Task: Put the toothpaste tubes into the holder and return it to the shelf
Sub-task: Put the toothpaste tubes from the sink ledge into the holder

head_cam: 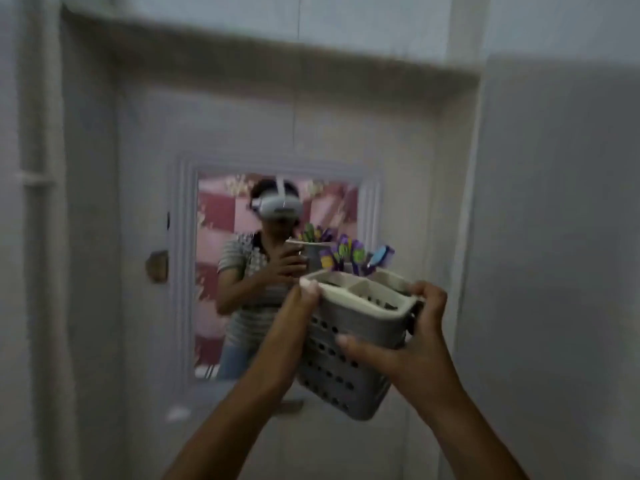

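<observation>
I had both grips closed on the holder [349, 344], left hand [298, 306] and right hand [412, 344] on its sides, lower right of centre before the mirror [277, 271], tubes [346, 256] inside; next I judged it needed setting level on the shelf.

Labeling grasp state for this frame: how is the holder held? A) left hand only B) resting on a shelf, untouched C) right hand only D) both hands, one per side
D: the left hand grips the holder at its left rim and the right hand wraps its right side, holding it up in front of the mirror.
</observation>
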Demonstrator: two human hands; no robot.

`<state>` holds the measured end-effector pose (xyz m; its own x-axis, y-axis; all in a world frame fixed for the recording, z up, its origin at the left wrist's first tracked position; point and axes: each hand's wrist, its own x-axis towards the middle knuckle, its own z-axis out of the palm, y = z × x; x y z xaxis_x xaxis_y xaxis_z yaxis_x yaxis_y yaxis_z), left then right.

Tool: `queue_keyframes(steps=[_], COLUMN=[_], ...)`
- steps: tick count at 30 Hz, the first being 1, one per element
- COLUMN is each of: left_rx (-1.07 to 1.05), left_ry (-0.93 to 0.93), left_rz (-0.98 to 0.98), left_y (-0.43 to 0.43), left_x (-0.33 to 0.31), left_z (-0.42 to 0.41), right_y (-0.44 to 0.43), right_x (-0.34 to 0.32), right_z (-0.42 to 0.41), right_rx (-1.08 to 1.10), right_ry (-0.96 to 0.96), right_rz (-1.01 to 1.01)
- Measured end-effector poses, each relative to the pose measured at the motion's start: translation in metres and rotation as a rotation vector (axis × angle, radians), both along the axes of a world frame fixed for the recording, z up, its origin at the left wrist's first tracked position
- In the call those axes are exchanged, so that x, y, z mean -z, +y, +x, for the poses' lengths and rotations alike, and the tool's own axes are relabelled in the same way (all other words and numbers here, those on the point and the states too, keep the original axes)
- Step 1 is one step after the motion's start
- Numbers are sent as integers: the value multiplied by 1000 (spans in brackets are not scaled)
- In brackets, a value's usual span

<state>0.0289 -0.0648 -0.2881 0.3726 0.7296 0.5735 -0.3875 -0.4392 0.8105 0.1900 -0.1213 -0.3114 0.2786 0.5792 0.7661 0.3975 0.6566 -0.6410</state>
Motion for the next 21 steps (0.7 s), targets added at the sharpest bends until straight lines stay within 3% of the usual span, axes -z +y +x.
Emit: queue_keyframes(steps=[4, 9, 16, 21], left_rx=[-81, -264, -502, -677], left_ry=[397, 661, 1126, 1337], left_rz=[-227, -356, -371, -130], left_y=[5, 6, 17, 51], left_x=[138, 259, 353, 384], left_z=[-39, -110, -144, -135], right_y=[-10, -34, -57, -46], right_x=[170, 325, 413, 422], right_z=[4, -2, -14, -7], right_rx=[52, 222, 278, 244], right_ry=[73, 101, 160, 125], right_rz=[-212, -424, -641, -631])
